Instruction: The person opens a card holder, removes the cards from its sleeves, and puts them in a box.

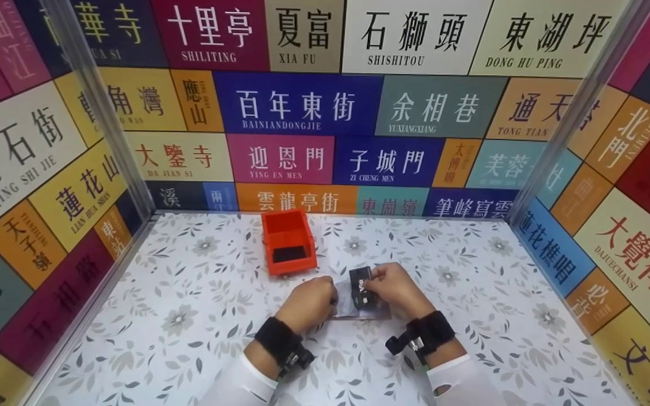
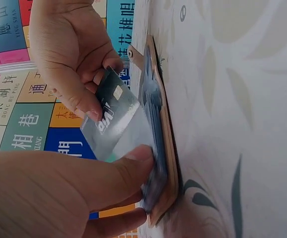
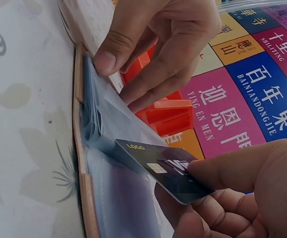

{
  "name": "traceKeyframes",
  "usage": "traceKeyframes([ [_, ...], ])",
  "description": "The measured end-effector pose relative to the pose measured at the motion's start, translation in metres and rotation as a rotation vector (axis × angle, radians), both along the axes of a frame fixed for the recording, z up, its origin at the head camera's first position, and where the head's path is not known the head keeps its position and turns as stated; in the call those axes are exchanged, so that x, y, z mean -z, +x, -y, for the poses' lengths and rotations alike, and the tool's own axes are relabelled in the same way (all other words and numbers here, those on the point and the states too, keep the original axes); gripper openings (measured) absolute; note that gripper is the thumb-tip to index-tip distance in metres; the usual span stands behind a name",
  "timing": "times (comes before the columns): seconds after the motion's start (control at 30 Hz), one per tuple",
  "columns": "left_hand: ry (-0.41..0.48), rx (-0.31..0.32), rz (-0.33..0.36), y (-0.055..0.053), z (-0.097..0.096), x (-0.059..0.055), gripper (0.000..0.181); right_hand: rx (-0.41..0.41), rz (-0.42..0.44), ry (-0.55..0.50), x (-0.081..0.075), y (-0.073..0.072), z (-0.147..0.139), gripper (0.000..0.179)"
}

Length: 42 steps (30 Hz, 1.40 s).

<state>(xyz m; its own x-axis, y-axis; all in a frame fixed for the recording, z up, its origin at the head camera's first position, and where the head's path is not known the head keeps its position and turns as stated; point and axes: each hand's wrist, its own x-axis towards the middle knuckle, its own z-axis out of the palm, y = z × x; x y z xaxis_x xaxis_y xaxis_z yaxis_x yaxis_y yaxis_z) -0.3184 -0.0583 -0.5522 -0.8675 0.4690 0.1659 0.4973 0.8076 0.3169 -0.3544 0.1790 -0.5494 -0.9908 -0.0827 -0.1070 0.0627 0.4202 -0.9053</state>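
Note:
A card holder [image 2: 169, 168] with a tan cover and several clear plastic sleeves [image 3: 101, 109] lies open on the table. My left hand [image 1: 309, 304] pinches the edge of one sleeve between thumb and fingers, lifting it off the others. Between the thumb and fingers of my right hand [image 1: 398, 287] is a black bank card [image 1: 361, 285] with a gold chip and white lettering. The card is tilted, and its lower edge meets the sleeve's opening in the right wrist view; how far it reaches inside I cannot tell.
Behind my left hand stands a red-orange plastic bin [image 1: 293, 266] with a black item [image 1: 289, 254] inside, perhaps more cards. White floral cloth [image 1: 189, 361] covers the table. Panels with colourful place-name signs [image 1: 297, 104] wall in the back and both sides.

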Motion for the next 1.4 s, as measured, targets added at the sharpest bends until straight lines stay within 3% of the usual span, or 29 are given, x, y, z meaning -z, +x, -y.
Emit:
traceKeyframes([
  [0.13,-0.018,0.009,-0.021,0.0,0.0,0.001,0.008,-0.026,-0.061,0.021,-0.002,-0.003,-0.003,0.023],
  [0.37,0.018,-0.033,0.035,-0.004,0.0,-0.004,0.013,-0.03,-0.079,-0.031,-0.003,-0.006,-0.002,0.012],
  [0.57,0.185,-0.099,0.022,-0.006,-0.002,-0.014,0.021,-0.021,-0.132,-0.08,-0.003,-0.007,0.0,0.008],
  [0.8,0.441,-0.098,-0.088,-0.009,0.0,-0.017,0.02,-0.073,-0.169,-0.181,-0.002,-0.006,0.004,0.011],
  [1.03,0.705,-0.09,0.065,-0.013,-0.003,-0.021,0.02,-0.119,-0.172,-0.263,-0.001,-0.005,0.009,0.012],
  [1.13,0.732,-0.09,0.112,-0.013,-0.004,-0.022,0.018,-0.137,-0.182,-0.266,-0.001,-0.004,0.01,0.016],
  [1.4,0.724,-0.124,0.134,-0.011,-0.005,-0.023,0.009,-0.165,-0.164,-0.302,-0.001,-0.003,0.011,0.013],
])
